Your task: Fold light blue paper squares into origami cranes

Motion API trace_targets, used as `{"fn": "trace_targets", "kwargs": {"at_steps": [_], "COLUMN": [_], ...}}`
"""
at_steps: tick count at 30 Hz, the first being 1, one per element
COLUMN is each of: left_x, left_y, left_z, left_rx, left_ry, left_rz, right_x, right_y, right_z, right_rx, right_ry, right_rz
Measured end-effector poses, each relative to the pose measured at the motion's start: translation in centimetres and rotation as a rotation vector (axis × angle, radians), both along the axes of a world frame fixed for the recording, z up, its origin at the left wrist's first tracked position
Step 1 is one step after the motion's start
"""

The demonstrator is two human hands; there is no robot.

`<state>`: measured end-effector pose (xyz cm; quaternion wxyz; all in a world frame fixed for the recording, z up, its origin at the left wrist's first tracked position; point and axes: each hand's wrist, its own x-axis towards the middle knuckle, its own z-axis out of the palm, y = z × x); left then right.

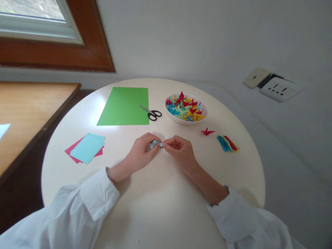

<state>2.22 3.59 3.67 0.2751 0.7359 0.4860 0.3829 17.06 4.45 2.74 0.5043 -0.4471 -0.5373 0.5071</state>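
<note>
Your left hand (142, 150) and right hand (178, 149) meet at the centre of the frame, fingertips of both pinching one small light-blue folded paper (156, 144). It sits between them just above the round table (160, 207), below the scissors (151, 113).

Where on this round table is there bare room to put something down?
The widest bare stretch of table lies nearer than the left hand and right hand pinching the small blue paper. Another lies between green sheet, paper squares and those hands. Far right is crowded: scissors, bowl, red crane, folded stack.
</note>
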Motion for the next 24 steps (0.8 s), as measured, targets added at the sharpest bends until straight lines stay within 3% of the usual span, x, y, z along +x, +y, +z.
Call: {"fn": "trace_targets", "kwargs": {"at_steps": [14,24], "left_x": [-0.14,0.12], "left_y": [0.01,0.01], "left_z": [0.09,0.30], "left_rx": [0.029,0.015], "left_ry": [0.101,0.158], "left_rz": [-0.031,-0.022], "right_x": [0.10,-0.12], "right_y": [0.10,0.38], "right_z": [-0.23,-0.33], "right_rx": [0.020,-0.091], "right_ry": [-0.045,0.081], "right_rz": [0.007,0.001]}}
